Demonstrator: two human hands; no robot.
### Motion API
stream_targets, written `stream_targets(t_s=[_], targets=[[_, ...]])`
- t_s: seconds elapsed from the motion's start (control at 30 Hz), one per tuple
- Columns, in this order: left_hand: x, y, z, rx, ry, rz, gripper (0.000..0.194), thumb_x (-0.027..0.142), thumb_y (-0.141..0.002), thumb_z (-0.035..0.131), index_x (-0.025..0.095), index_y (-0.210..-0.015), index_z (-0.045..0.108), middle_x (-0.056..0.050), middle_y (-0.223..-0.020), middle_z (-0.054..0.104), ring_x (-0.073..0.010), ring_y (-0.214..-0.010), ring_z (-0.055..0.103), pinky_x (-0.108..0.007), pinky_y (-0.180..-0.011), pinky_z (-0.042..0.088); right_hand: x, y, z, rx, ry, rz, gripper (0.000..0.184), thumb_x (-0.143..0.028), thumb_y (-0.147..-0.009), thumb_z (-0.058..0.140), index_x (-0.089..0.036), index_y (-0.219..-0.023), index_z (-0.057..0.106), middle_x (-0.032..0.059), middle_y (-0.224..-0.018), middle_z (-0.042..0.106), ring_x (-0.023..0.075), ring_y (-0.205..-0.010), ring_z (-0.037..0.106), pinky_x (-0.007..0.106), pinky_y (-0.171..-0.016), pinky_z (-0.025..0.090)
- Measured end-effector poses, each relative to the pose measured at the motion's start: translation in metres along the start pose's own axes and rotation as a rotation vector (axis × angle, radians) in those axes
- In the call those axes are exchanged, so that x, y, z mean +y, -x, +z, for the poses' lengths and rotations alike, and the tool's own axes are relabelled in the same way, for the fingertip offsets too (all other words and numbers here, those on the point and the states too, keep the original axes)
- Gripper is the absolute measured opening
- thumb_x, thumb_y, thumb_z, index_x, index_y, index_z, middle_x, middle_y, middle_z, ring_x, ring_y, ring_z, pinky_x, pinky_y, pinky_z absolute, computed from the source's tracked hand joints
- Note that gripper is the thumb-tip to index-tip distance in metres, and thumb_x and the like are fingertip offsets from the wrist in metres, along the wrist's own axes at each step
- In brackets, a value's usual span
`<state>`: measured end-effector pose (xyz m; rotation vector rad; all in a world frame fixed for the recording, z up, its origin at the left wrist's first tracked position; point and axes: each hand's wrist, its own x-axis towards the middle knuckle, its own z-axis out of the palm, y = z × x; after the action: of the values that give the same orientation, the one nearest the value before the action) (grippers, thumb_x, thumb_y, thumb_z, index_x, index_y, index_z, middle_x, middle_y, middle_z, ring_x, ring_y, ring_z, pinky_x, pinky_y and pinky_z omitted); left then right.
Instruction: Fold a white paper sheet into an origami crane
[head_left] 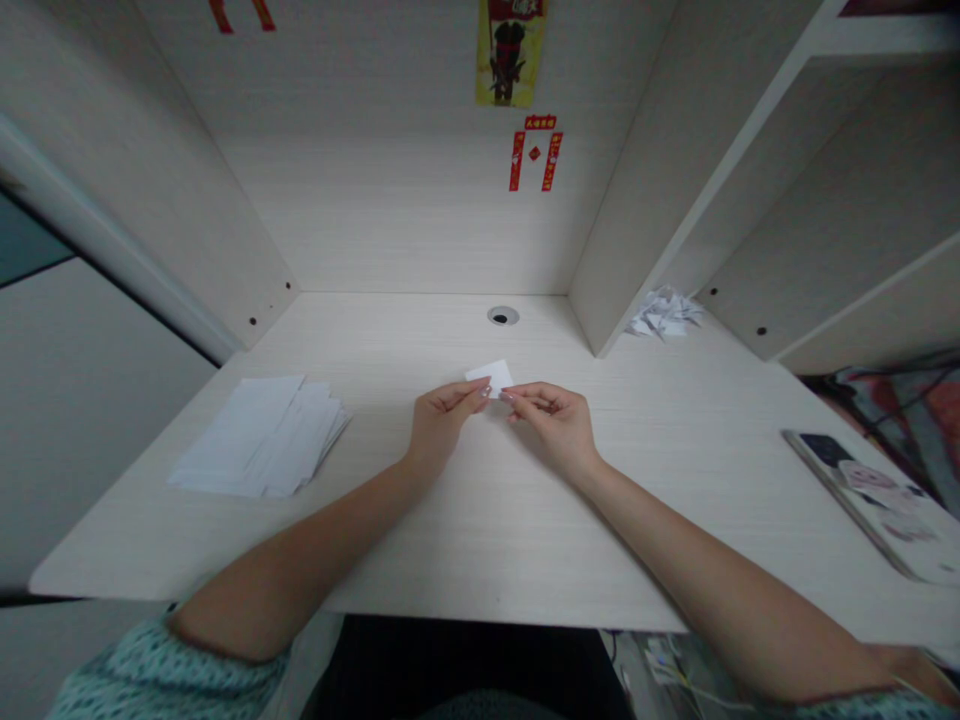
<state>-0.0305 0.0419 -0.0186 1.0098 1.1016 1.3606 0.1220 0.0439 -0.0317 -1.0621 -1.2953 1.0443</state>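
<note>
A small piece of white paper (pixel 491 374) is held up over the middle of the desk, between my two hands. My left hand (pixel 448 412) pinches its lower left edge between thumb and fingers. From the other side, my right hand (pixel 553 418) has its thumb and forefinger closed at the paper's lower right corner. The fingertips of both hands are close together and cover the paper's bottom edge. Whether the paper is folded, I cannot tell.
A spread stack of white paper sheets (pixel 251 435) lies at the left. Folded paper pieces (pixel 666 312) are heaped behind the upright divider (pixel 637 200). At the right lies a phone in a printed case (pixel 874 500). A round cable hole (pixel 503 316) is at the desk's back.
</note>
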Motion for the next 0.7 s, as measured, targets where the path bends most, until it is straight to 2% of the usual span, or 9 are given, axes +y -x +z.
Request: stream_targets(t_s=[0.27,0.5,0.7], targets=[[-0.0005,-0.0001,0.0004,-0.004,-0.027,0.002,0.028,0.03,-0.061,0.076,0.018,-0.087,0.074,-0.006,-0.088,0.074,-0.018,-0.078,0.068,-0.034,-0.083,0.052,-0.0003,0.0001,0.0011,0.014,0.025,-0.015,0.026,-0.04,-0.069,0.072,-0.016,-0.077,0.071,0.0056,-0.067,0.07,0.0141,-0.055,0.062,0.026,-0.054,0.05],[-0.0004,-0.0012,-0.0012,-0.012,-0.014,0.013,0.034,0.029,-0.062,0.076,0.017,-0.094,0.073,-0.006,-0.084,0.074,-0.0171,-0.076,0.068,-0.032,-0.08,0.053,0.0022,-0.0016,0.0023,-0.027,-0.117,0.02,0.025,-0.038,-0.066,0.075,-0.016,-0.078,0.071,0.0049,-0.072,0.07,0.0135,-0.059,0.062,0.026,-0.058,0.052],[0.0007,-0.001,-0.0002,-0.013,0.01,0.024,0.034,0.03,-0.061,0.076,0.016,-0.092,0.07,-0.003,-0.077,0.073,-0.016,-0.072,0.068,-0.031,-0.077,0.053,0.001,-0.0036,0.0011,-0.034,-0.159,0.081,0.026,-0.035,-0.065,0.076,-0.017,-0.082,0.069,0.0001,-0.061,0.067,0.0104,-0.051,0.059,0.023,-0.054,0.048]])
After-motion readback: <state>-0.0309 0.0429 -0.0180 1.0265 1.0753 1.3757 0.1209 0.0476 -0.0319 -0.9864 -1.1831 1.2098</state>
